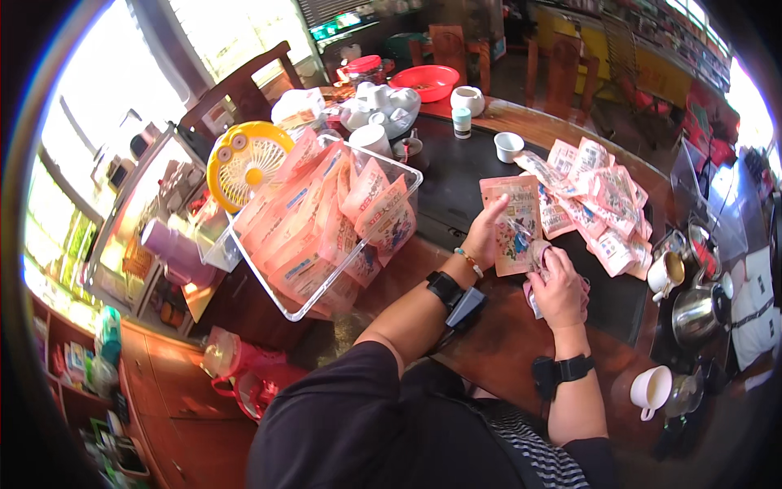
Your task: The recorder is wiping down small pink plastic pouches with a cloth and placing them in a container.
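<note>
My left hand [486, 235] holds a pink printed pouch [510, 195] upright by its left edge, thumb across its front. At the pouch's lower right corner, my right hand [557, 287] grips a crumpled cloth [534, 253], which touches the pouch and hangs below the fingers. Similar pink pouches [602, 195] lie in a loose pile on the dark tray to the right. More pouches [305, 220] stand packed in a clear plastic bin [293, 315] at the left.
A yellow fan [253, 177] stands behind the bin. Across the table are a red basin [427, 82], a white cup [508, 147] and a small bottle [462, 124]. At the right sit a steel kettle [696, 318], a tan-filled cup [666, 275] and another white cup [650, 388].
</note>
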`<state>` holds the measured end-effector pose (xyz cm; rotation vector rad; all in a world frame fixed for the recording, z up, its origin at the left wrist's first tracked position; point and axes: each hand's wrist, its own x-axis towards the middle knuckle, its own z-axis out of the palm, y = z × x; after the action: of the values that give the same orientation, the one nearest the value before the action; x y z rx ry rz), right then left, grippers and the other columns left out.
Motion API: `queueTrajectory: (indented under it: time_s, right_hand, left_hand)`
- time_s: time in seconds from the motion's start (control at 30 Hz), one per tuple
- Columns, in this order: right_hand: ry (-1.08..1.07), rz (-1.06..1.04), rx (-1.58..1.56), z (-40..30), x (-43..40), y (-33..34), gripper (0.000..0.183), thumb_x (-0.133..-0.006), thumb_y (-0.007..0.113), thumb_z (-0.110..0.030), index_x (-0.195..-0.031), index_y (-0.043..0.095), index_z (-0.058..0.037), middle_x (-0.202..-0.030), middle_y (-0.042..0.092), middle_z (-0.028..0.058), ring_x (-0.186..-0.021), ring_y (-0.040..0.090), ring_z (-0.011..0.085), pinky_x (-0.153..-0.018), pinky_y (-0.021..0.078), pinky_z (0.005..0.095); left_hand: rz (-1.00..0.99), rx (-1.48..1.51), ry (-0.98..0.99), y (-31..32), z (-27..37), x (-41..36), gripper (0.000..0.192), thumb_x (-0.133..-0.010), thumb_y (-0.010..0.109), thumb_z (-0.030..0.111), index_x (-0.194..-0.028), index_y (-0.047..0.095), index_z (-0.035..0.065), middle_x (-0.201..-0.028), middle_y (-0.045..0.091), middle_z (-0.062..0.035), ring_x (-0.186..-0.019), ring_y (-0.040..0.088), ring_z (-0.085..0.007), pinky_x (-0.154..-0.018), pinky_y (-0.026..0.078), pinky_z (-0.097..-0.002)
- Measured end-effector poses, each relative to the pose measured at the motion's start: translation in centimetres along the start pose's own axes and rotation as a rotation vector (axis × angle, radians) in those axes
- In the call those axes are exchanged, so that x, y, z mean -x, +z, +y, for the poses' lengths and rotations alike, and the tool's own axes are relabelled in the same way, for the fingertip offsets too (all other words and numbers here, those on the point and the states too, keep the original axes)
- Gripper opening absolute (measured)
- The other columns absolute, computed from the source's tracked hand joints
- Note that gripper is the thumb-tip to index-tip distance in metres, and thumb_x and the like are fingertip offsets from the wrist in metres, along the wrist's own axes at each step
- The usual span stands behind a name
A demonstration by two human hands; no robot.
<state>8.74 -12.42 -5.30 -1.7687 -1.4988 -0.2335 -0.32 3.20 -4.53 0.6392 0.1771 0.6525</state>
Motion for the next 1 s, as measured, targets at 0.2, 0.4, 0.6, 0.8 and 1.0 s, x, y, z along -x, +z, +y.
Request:
queueTrajectory:
  time_s: [0.2, 0.4, 0.6, 0.8, 1.0]
  right_hand:
    - [0.111, -0.051, -0.045, 0.0, -0.3, -0.6, 0.030, -0.072, 0.069, -0.010, -0.098, 0.055, -0.0009, -0.096, 0.059, 0.0158, -0.091, 0.056, 0.0385, -0.078, 0.0458, 0.0447]
    - [0.158, -0.085, -0.035, 1.0, 0.0, -0.4, 0.031, -0.073, 0.070, -0.012, -0.098, 0.055, -0.0003, -0.092, 0.059, 0.0165, -0.090, 0.056, 0.0375, -0.078, 0.0455, 0.0435]
    - [0.131, -0.024, -0.026, 1.5, 0.6, -0.1, 0.032, -0.072, 0.071, -0.014, -0.098, 0.056, -0.0012, -0.092, 0.060, 0.0169, -0.090, 0.057, 0.0376, -0.080, 0.0452, 0.0442]
    - [0.158, -0.042, 0.077, 1.0, 0.0, 0.1, 0.032, -0.074, 0.071, -0.018, -0.097, 0.057, -0.0017, -0.096, 0.061, 0.0168, -0.095, 0.057, 0.0378, -0.082, 0.0449, 0.0446]
    - [0.116, 0.015, 0.093, 1.5, 0.2, 0.3, 0.032, -0.075, 0.069, -0.019, -0.097, 0.057, 0.0004, -0.095, 0.060, 0.0197, -0.089, 0.059, 0.0397, -0.078, 0.0477, 0.0448]
  left_hand:
    - [0.034, -0.420, 0.220, 4.3, 1.1, 1.5, 0.022, -0.093, 0.057, 0.015, -0.107, 0.061, -0.0015, -0.094, 0.065, -0.0033, -0.080, 0.060, -0.0088, -0.071, 0.051, -0.0250]
    - [-0.023, -0.659, 0.411, 9.6, 5.6, 6.2, 0.019, -0.091, 0.057, 0.006, -0.107, 0.063, -0.0020, -0.094, 0.066, -0.0027, -0.082, 0.059, -0.0064, -0.073, 0.051, -0.0244]
    - [-0.020, -1.244, 0.301, 13.8, 13.9, 12.9, 0.018, -0.082, 0.069, 0.008, -0.098, 0.068, 0.0007, -0.086, 0.069, -0.0020, -0.079, 0.061, -0.0052, -0.069, 0.051, -0.0221]
    - [0.102, -1.484, 0.411, 11.9, 23.4, 15.8, 0.018, -0.084, 0.067, 0.010, -0.100, 0.068, 0.0017, -0.083, 0.067, -0.0010, -0.074, 0.060, -0.0067, -0.068, 0.050, -0.0232]
    - [0.267, -1.415, 0.529, 11.1, 26.8, 15.8, 0.014, -0.084, 0.063, 0.014, -0.093, 0.066, 0.0037, -0.087, 0.066, -0.0024, -0.076, 0.058, -0.0097, -0.064, 0.050, -0.0269]
